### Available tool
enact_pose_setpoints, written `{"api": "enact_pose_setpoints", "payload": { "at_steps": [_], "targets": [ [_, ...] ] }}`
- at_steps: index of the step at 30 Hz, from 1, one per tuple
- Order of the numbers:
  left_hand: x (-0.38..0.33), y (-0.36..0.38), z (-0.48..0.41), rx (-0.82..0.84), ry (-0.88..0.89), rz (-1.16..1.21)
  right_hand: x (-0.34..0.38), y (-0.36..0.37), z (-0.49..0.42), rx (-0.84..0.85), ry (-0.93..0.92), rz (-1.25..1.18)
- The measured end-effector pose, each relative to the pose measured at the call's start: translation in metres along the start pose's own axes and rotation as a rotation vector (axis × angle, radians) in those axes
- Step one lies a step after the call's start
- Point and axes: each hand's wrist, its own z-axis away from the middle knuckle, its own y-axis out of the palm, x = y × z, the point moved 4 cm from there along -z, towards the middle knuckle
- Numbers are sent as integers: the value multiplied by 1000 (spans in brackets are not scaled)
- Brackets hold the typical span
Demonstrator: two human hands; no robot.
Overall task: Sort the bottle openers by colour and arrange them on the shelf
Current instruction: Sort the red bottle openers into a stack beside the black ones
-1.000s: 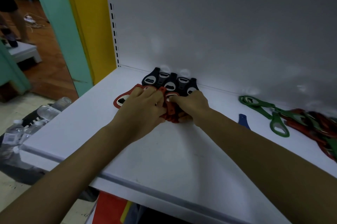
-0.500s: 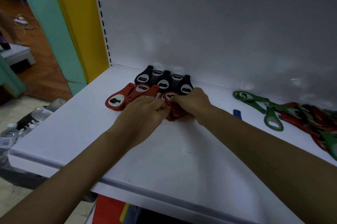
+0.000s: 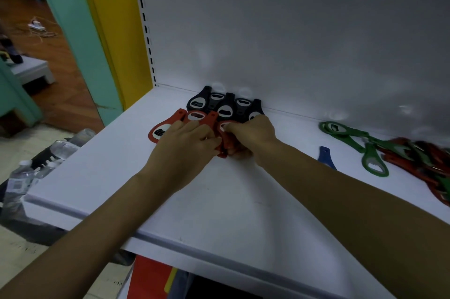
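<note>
In the head view, the only one, both hands work close together at the back left of the white shelf (image 3: 219,206). The right hand (image 3: 252,136) has its fingers and thumb curled round the held red opener (image 3: 225,142), which stands on edge at the right end of the red row (image 3: 194,117); there may be more than 1 opener in that grip, but the fingers hide it. The left hand (image 3: 185,150) lies over the near side of the row with bent fingers meeting the right hand, and I cannot tell whether it pinches anything or only steadies the pieces. Against 1 second ago, the left hand has drawn back toward the shelf's front edge, so 3 red openers that it largely covered now lie bare, flat and touching one another, just in front of the black row (image 3: 226,106) of 5 along the back panel. I judge that the red row is being extended piece by piece, with the held opener next to go down. To the right, well apart, the green openers (image 3: 365,145), a blue opener (image 3: 326,158) and a mixed pile (image 3: 423,159) of red and green remain unsorted, so much of the task is left.
</note>
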Motion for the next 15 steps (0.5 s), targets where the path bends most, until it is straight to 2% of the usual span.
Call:
{"api": "enact_pose_setpoints", "payload": {
  "at_steps": [3, 8, 15],
  "targets": [
    [3, -2, -1, -40, -46, 38, 1, 5, 2, 21, 7, -70],
    [11, 2, 6, 11, -97, 109, -2, -5, 8, 130, 95, -146],
    [13, 3, 4, 29, -126, 136, -5, -12, 16, 182, 131, -138]
  ]
}}
